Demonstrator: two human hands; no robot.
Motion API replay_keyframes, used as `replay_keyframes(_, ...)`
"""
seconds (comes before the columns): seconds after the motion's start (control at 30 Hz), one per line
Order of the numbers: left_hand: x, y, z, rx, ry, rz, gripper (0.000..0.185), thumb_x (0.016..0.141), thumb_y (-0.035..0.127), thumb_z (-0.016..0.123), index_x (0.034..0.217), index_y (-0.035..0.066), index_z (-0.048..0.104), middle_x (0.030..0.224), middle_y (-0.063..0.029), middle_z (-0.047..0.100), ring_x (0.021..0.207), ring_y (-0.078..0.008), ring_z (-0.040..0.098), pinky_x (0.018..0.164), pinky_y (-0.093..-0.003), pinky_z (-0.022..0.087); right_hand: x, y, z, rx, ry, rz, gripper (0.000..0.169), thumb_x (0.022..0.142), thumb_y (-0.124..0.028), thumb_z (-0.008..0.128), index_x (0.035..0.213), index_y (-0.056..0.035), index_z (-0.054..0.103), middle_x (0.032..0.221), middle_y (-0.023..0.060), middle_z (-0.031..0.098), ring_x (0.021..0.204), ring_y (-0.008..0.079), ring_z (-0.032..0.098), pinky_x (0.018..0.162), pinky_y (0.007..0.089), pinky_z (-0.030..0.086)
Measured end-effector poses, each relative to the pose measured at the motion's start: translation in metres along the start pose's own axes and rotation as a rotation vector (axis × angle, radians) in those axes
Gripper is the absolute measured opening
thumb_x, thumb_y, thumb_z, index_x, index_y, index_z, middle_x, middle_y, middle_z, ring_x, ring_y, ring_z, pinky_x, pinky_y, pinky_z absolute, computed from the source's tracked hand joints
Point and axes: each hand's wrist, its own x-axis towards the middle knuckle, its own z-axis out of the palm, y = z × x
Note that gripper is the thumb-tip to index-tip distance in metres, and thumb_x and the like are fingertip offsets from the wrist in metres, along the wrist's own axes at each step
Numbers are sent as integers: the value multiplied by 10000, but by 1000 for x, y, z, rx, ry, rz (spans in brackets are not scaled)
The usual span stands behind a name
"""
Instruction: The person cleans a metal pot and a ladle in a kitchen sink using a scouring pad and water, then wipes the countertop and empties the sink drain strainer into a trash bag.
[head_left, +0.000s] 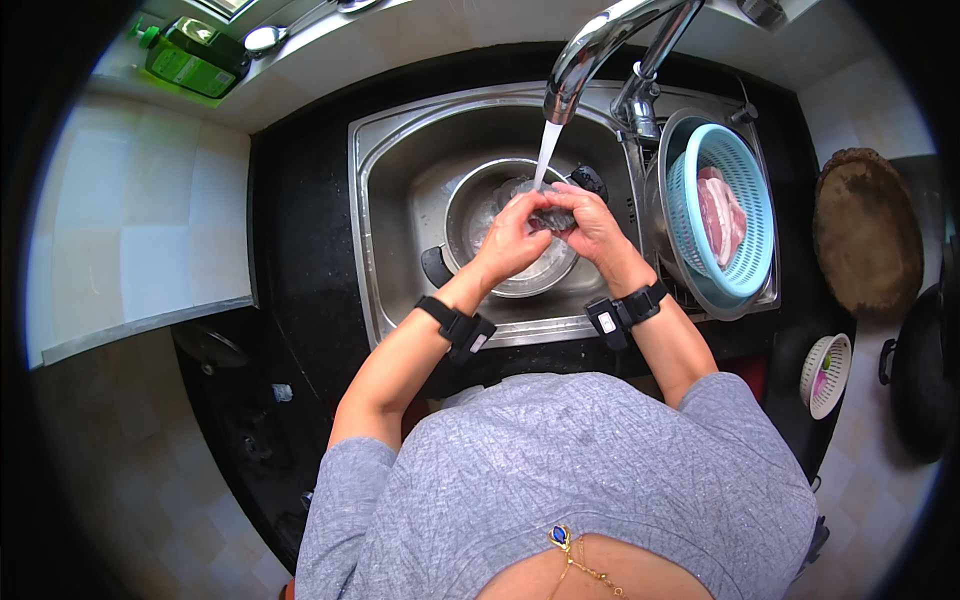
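Note:
Water pours from the chrome faucet (561, 97) over my two hands, which meet above a round metal pot (461, 196) in the sink. Between my left hand (517, 236) and my right hand (589, 221) is a small grey, glistening item (553, 219). Fingers and running water hide much of it, so I cannot tell what it is. Both hands have bent fingers around its edges. The pot has dark handles on two sides and wet, shiny metal inside. My hands cover part of its rim.
The steel sink (405, 150) is set in a black countertop (292, 225). On its right, a light-blue plastic colander (684, 217) with raw meat (720, 214) rests in a metal basin (675, 131). A wooden board (870, 232) leans at right. A green soap bottle (196, 60) stands upper left.

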Motion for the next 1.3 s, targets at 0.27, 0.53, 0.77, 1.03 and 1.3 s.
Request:
replay_keyframes(0.27,-9,-47,-32,-444,398,-560,277,891,189,523,1113,23,528,972,-79,592,830,-151,585,699,-283,492,-6,-20,24,-644,12,-221,266,780,-84,652,1028,2,611,832,35,639,710,92,587,603,230,484)
replay_keyframes(0.53,21,-22,-21,-963,35,-612,336,948,330,446,1098,42,531,964,-82,620,788,-183,613,684,-303,512,-13,-41,12,-576,-66,-289,219,805,-92,647,1005,-6,619,916,40,633,831,91,577,762,221,457)
replay_keyframes(0.77,34,-4,-26,-793,84,-485,194,885,236,585,962,58,597,876,-30,630,784,-112,596,698,-283,498,-9,-24,3,-247,92,-200,419,873,-340,576,1174,-69,470,1005,73,573,890,189,578,798,370,472)
replay_keyframes(1.03,56,-1,-20,-715,88,-386,221,857,238,625,961,47,586,860,-15,608,762,-88,565,705,-242,458,3,-4,2,221,-118,35,410,917,-371,483,1163,-43,486,1094,156,549,960,318,576,859,517,468)
replay_keyframes(1.3,57,0,-29,-792,178,-349,313,847,245,645,1048,28,543,915,-32,616,806,-96,576,729,-257,472,6,-17,5,171,-179,-68,245,911,-179,514,1082,-5,531,1049,127,592,955,257,591,879,470,478)
